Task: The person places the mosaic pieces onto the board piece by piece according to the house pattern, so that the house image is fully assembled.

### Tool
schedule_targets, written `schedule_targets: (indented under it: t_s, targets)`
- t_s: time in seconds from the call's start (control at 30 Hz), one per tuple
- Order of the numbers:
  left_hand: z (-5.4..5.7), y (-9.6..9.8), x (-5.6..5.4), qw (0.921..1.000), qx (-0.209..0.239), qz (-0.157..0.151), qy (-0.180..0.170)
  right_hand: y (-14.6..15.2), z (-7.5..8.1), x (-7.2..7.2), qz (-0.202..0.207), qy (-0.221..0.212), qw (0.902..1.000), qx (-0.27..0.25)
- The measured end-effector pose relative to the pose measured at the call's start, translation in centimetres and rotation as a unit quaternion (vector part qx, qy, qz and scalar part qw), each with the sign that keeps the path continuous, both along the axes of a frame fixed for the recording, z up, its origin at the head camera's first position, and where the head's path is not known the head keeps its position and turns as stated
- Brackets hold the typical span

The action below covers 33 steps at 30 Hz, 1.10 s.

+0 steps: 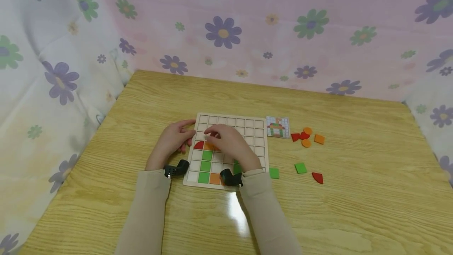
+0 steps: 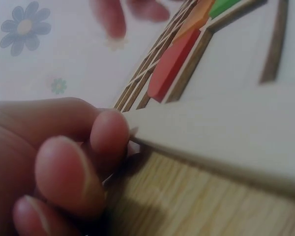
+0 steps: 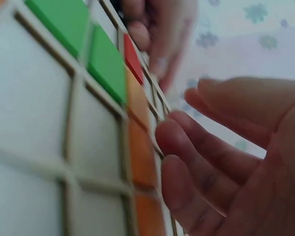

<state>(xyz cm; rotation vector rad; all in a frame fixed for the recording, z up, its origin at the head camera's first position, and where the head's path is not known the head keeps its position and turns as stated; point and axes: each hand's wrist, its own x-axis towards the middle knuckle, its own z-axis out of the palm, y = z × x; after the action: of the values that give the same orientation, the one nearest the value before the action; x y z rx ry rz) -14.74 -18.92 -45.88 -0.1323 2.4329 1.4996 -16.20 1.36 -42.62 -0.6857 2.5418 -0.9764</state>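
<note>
A wooden grid board (image 1: 249, 121) lies on the table, with red, orange and green tiles set in some of its squares. My left hand (image 1: 174, 139) is at the board's left side; in the left wrist view its fingertips (image 2: 109, 136) touch the board's edge, some fingers loosely bent. Over the board's middle is my right hand (image 1: 230, 141), its bent fingers (image 3: 177, 182) holding nothing in the right wrist view. Near it are a red quarter-round tile (image 1: 199, 145) and an orange tile (image 1: 208, 146). Part of the grid is hidden beneath this hand.
Right of the board lies a small pattern card (image 1: 277, 127). Beyond it are loose orange discs (image 1: 306, 143), an orange square (image 1: 319, 139) and red pieces (image 1: 295, 137). Nearer are green squares (image 1: 300, 168) and a red quarter-round piece (image 1: 318, 178). Flowered cloth (image 1: 247, 62) hangs behind the table.
</note>
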Motion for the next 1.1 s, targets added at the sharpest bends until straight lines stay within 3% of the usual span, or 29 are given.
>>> schedule_targets:
  t_s: [0.33,0.67,1.1]
  targets:
    - [0.0,0.3,0.0,1.0000,-0.006,-0.004,0.002,4.5,0.4,-0.9,-0.074,-0.043,0.9958,-0.032]
    - [-0.1,0.1,0.1,0.9999,-0.016,-0.001,0.000,6.6,0.6,-0.7,-0.092,-0.036,0.9949,-0.020]
    - [0.0,0.1,0.1,0.9999,-0.014,-0.004,-0.004,10.1,0.7,1.0,-0.091,-0.031,0.9951,0.019]
